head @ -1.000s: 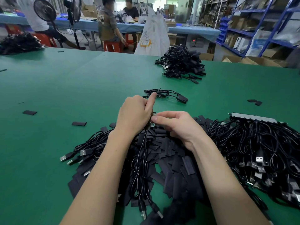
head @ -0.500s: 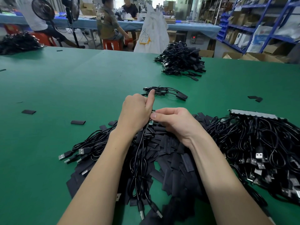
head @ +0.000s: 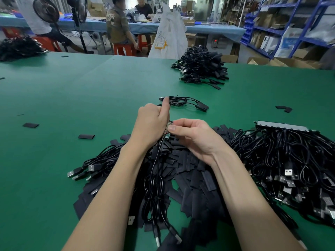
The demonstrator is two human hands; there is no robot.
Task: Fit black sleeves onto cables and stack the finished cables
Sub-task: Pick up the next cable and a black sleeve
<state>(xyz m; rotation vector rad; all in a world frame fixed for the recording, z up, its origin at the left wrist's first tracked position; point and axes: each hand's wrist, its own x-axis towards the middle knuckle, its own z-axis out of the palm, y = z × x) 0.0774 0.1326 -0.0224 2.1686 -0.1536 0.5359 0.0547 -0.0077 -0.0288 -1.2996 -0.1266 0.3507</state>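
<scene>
While both hands meet above the near middle of the green counter (head: 72, 98), the left hand (head: 151, 124) is curled into a fist round a cable (head: 156, 171) with its thumb raised, and the right hand (head: 194, 136) pinches the small green board (head: 168, 130) at the cable's upper end between thumb and forefinger. From the fist the cable hangs down in loops between the forearms to its plugs at the near edge. Under the hands lies a heap of flat black sleeves (head: 190, 171). To the right sits a big tangle of cables (head: 290, 160), and a smaller bunch (head: 94, 163) lies to the left. Just beyond the hands rests a small stack of sleeved cables (head: 184, 103), and farther off to the right a larger pile (head: 201, 67). Loose sleeves (head: 86, 136) lie scattered on the left.
</scene>
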